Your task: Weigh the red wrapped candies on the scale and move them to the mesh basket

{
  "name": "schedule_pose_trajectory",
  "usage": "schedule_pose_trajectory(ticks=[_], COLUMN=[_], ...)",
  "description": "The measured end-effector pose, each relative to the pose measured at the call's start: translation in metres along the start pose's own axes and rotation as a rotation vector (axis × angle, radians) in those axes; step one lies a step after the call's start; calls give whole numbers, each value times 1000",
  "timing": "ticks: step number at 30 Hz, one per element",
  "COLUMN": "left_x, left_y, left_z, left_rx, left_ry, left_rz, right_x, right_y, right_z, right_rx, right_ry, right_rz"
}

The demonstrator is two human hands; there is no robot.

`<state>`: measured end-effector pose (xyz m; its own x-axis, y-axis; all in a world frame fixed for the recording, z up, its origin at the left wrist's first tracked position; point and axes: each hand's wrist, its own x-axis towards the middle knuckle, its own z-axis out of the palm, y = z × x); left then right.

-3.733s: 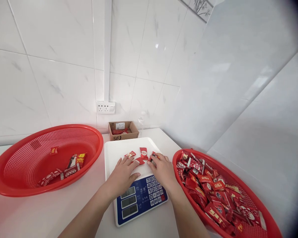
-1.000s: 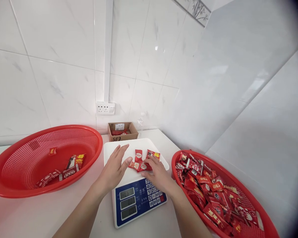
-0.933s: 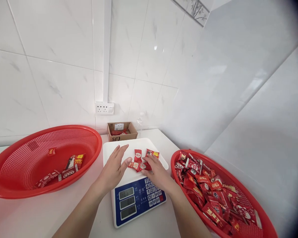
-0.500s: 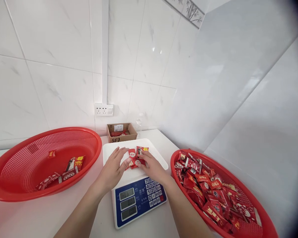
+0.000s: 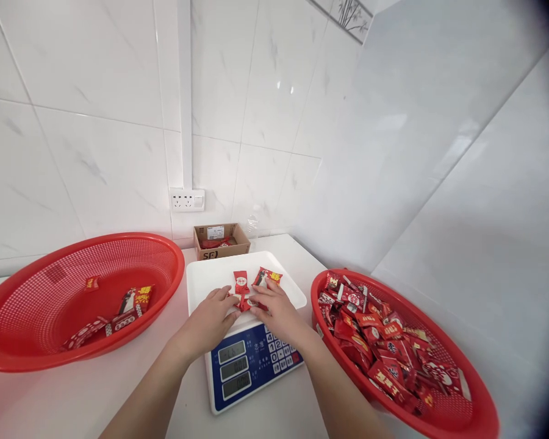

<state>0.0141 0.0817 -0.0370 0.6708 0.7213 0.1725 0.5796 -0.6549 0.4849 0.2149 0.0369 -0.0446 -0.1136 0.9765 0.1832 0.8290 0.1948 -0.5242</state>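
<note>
Small red snack packets lie on the white tray (image 5: 201, 277) of a digital scale (image 5: 251, 366). My left hand (image 5: 210, 323) is over the tray's left part, fingers bent and apart, tips at the edge of the nearer packets. From the other side, my right hand (image 5: 279, 311) reaches in with fingers spread, partly covering the near packets. One red packet with a white oval label (image 5: 240, 281) lies beyond the fingertips. A red and yellow packet (image 5: 266, 277) is just past my right fingers. Neither hand visibly lifts anything.
At left stands a red perforated basket (image 5: 36, 268) with a few packets inside. To the right, another red basket (image 5: 480, 396) holds a heap of red packets. Behind the scale are a cardboard box (image 5: 229, 249) and a clear plastic bottle (image 5: 253, 227). A wall socket (image 5: 187, 199) is above.
My hands have come lower and nearer to me on the tray. The packets have spread apart, with the oval-label and the red and yellow ones now more exposed. The view has shifted slightly.
</note>
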Motion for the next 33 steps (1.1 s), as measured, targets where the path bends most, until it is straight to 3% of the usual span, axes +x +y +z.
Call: schedule_pose_trajectory(ticks=[8,14,19,23,28,33], left_x=[3,3,4,6,3,0], left_y=[4,5,3,2,4,8], left_z=[6,9,5,-3,-18,-24], left_rx=[1,-25,-42,-72,-122,-150], left_ry=[68,70,139,265,441,463], left_rz=[-16,14,-24,-74,-122,-180], right_x=[1,-2,-33,-74,-117,-142], right_y=[15,9,11,24,57,84], right_z=[-1,-4,-24,-56,-99,-110], right_rx=[22,51,-2,-91,-236,-321], right_ry=[103,102,208,237,82,-153], right_rz=[114,84,153,267,511,703])
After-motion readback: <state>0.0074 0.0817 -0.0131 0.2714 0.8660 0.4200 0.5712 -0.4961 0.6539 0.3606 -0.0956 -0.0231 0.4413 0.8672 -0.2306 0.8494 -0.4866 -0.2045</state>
